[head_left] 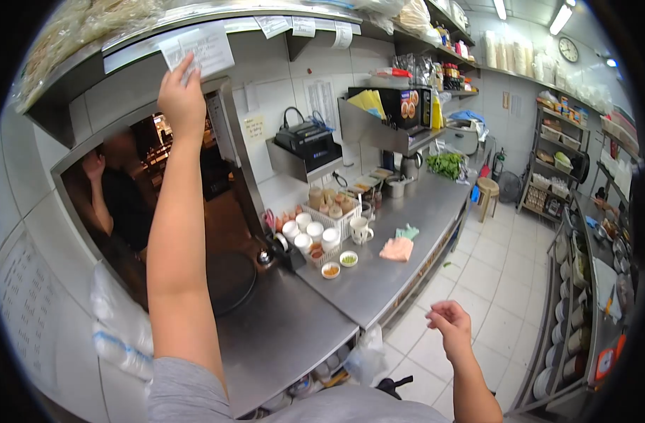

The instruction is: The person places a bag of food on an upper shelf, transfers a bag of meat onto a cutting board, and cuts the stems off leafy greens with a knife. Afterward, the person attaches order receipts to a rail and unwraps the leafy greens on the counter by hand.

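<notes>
My left hand (181, 95) is raised at the upper left, its fingers closed at the lower edge of a printed paper slip (208, 51). The slip sits against the metal rail (136, 55) under the overhead shelf. More slips (303, 27) hang from the same rail to the right. Low on the right, my right hand (452, 328) hovers over the floor beside the counter. Its fingers are loosely bent and apart from the thumb, with nothing visible in them.
Below the rail, a person (121, 187) stands behind the pass window. The steel counter (287, 345) carries a round black tray (231, 282), white cups (303, 243), two small bowls (330, 270), cloths (396, 248) and leafy greens (446, 164). A stool (487, 189) stands farther back.
</notes>
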`<state>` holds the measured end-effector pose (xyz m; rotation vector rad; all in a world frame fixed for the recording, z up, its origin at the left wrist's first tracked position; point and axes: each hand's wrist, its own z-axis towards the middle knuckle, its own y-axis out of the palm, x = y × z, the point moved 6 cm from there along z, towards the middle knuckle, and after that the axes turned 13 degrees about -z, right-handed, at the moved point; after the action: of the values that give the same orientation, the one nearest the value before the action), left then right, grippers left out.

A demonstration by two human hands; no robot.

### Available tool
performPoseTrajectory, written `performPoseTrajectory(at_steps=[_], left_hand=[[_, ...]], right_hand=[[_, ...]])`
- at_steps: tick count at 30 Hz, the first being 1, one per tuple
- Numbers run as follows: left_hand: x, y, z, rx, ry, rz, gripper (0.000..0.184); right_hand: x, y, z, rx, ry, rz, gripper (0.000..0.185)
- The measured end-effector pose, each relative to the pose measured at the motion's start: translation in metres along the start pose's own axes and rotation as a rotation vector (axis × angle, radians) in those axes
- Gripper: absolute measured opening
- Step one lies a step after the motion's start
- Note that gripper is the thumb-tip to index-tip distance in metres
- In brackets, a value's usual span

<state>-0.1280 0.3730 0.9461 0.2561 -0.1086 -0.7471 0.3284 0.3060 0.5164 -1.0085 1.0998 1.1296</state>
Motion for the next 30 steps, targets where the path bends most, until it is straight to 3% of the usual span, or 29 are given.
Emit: performPoseTrajectory(at_steps=[3,5,6,8,13,16,17,18,20,22,24,26,27,29,30], left_hand=[[-0.049,0.048,0.038,0.052,0.024,-0.097,0.029],[-0.094,0.073,0.051,-0.057,-0.345,-0.102,0.03],[-0.102,0.077,0.057,-0.044,-0.33,-0.085,0.03],[-0.126,0.09,0.065,-0.011,-0.522,-0.243,0.031],[-0.122,0.122,0.096,-0.036,-0.459,-0.164,0.031],[-0.124,0.12,0.104,0.047,-0.392,0.14,0.037],[-0.102,0.116,0.105,0.127,-0.156,0.758,0.042],[-0.099,0.125,0.095,0.127,-0.144,0.774,0.042],[-0.06,0.17,0.051,0.293,0.624,0.964,0.041],[-0.081,0.226,0.023,-0.125,0.008,0.483,0.042],[-0.124,0.29,-0.011,-0.567,-0.476,-0.02,0.046],[-0.131,0.322,-0.023,-0.553,-0.615,-0.395,0.047],[-0.138,0.329,-0.023,-0.549,-0.619,-0.388,0.047],[-0.148,0.333,-0.021,-0.337,-0.634,-0.754,0.045],[-0.149,0.335,-0.032,-0.361,-0.645,-0.774,0.043]], right_hand=[[0.023,-0.02,0.068,0.008,0.015,-0.04,0.013],[0.043,-0.029,0.118,0.013,0.127,-0.066,0.013],[0.045,-0.027,0.147,-0.008,0.111,-0.062,0.013],[0.048,-0.026,0.202,-0.004,0.135,-0.039,0.013],[0.032,0.017,0.319,-0.179,0.046,0.078,0.011],[0.043,0.054,0.366,-0.329,-0.014,0.141,0.012],[0.044,0.065,0.372,-0.359,0.007,0.176,0.012],[0.044,0.073,0.377,-0.376,0.007,0.187,0.012],[0.054,0.09,0.382,-0.487,0.165,0.277,0.013],[0.068,0.1,0.389,-0.536,0.194,0.263,0.013],[0.094,0.114,0.392,-0.63,0.259,0.285,0.014],[0.099,0.118,0.391,-0.672,0.25,0.238,0.014],[0.1,0.119,0.389,-0.675,0.249,0.216,0.015],[0.102,0.119,0.38,-0.67,0.251,0.185,0.016],[0.104,0.119,0.373,-0.679,0.259,0.179,0.016]])
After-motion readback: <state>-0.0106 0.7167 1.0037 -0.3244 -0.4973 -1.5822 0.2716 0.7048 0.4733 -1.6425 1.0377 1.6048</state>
